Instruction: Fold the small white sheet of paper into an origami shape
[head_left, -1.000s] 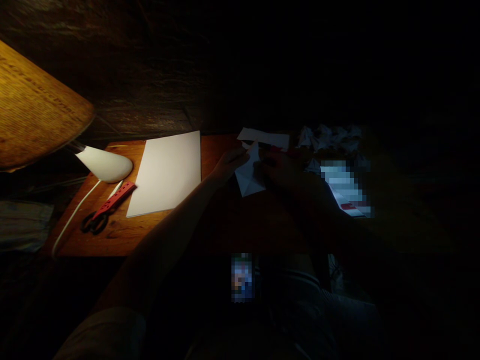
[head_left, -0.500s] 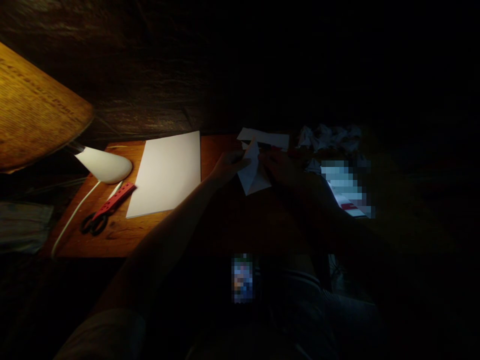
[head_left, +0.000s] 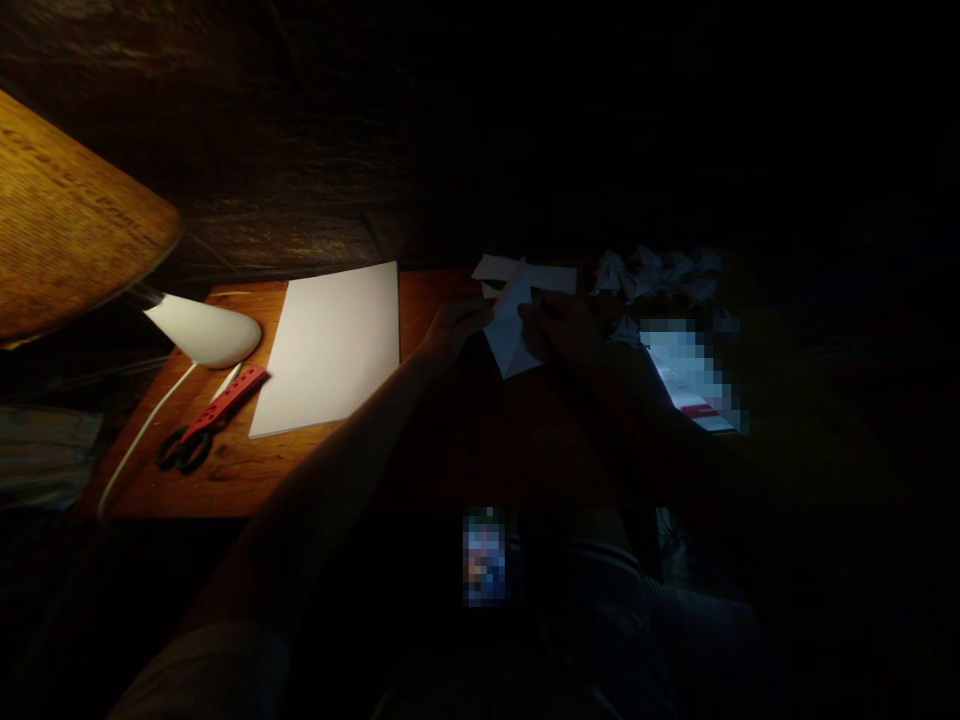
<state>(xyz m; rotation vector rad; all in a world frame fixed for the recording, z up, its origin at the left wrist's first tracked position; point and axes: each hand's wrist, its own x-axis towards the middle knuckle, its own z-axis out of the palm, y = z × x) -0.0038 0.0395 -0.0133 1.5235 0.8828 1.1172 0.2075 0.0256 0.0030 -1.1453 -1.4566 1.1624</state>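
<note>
A folded piece of white paper [head_left: 513, 335] is held above the wooden table, its narrow tip pointing away from me. My left hand [head_left: 459, 325] pinches its left edge. On the opposite edge, my right hand [head_left: 556, 322] is closed with thumb and fingers on the paper. Deep shadow hides the exact finger positions. Just behind the folded paper lie cut white paper strips [head_left: 555, 278].
To the left lie a stack of white sheets [head_left: 337, 350] and scissors [head_left: 187, 445] beside a red perforated strip [head_left: 232, 395]. A lamp [head_left: 210, 330] stands at the far left. Several folded paper pieces [head_left: 660, 275] and a lit screen [head_left: 694, 385] are at the right.
The folded paper has shifted slightly right and turned a little, its tip now leaning right. Both hands stay on it, and the right fingers have moved slightly.
</note>
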